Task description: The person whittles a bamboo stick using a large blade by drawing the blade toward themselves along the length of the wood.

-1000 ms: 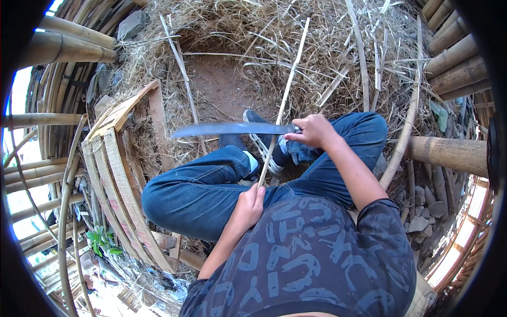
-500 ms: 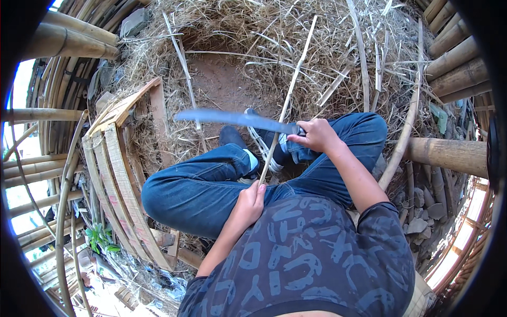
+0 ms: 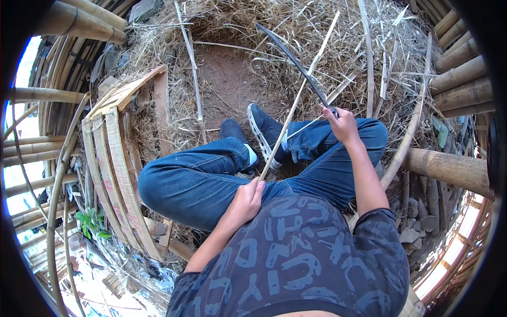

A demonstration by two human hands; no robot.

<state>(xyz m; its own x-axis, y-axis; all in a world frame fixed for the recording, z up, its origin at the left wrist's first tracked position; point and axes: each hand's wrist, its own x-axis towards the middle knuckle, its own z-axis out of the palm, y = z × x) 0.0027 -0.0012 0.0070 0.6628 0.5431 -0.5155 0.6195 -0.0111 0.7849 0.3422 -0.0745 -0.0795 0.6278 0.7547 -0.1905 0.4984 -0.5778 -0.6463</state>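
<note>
My left hand [image 3: 249,199] rests near my lap, closed round the near end of a long thin bamboo strip [image 3: 295,103]. From there the strip slants away to the far right, passing over my shoes. My right hand [image 3: 342,126], above my right thigh, grips the handle of a machete [image 3: 293,56] with a long, slightly curved dark blade. The blade points to the far left and crosses the bamboo strip about two thirds of the way along. Whether the two touch at the crossing I cannot tell.
A wooden slat crate [image 3: 119,168] stands at my left. Dry shavings [image 3: 296,26] cover the ground ahead, around bare soil [image 3: 224,79]. A thick bamboo pole [image 3: 449,168] juts in from the right, near a long curved stick [image 3: 409,138] and stones [image 3: 414,230].
My right hand has moved right and slightly away from me. The machete has swung from pointing left to pointing far left. The strip's far end has shifted right; my left hand keeps its hold.
</note>
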